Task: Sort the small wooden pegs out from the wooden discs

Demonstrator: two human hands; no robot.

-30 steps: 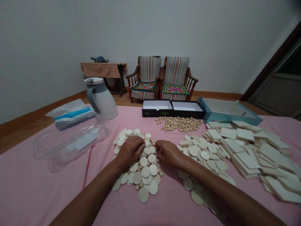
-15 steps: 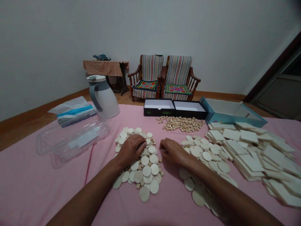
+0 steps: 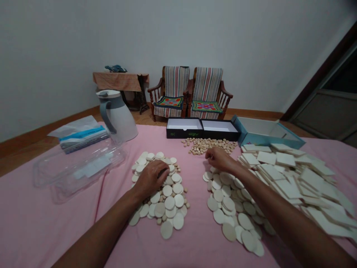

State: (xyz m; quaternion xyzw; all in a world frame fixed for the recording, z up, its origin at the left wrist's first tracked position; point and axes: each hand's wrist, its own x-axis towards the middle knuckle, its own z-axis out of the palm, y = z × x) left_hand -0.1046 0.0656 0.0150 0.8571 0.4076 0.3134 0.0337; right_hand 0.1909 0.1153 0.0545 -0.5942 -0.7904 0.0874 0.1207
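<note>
My left hand (image 3: 153, 175) rests on the left pile of round wooden discs (image 3: 169, 203), its fingers curled down among the pieces; what they grip, if anything, is hidden. Small wooden cubes (image 3: 185, 190) show between and beside those discs. My right hand (image 3: 221, 159) is at the near edge of a heap of small wooden pieces (image 3: 203, 144), fingers pinched together, and I cannot make out anything in them. Under my right forearm lies a second pile of wooden discs (image 3: 228, 204).
Square wooden tiles (image 3: 284, 182) are heaped at the right. Behind stand a black two-part box (image 3: 184, 133) and a light blue box (image 3: 273, 140). At the left are a white jug (image 3: 122, 119), a tissue pack (image 3: 83, 137) and clear plastic trays (image 3: 83, 169) on the pink cloth (image 3: 195, 238).
My right hand has moved away from beside the left pile, forward and right to the heap of small pieces. My left hand stays on its pile. The view has shifted slightly.
</note>
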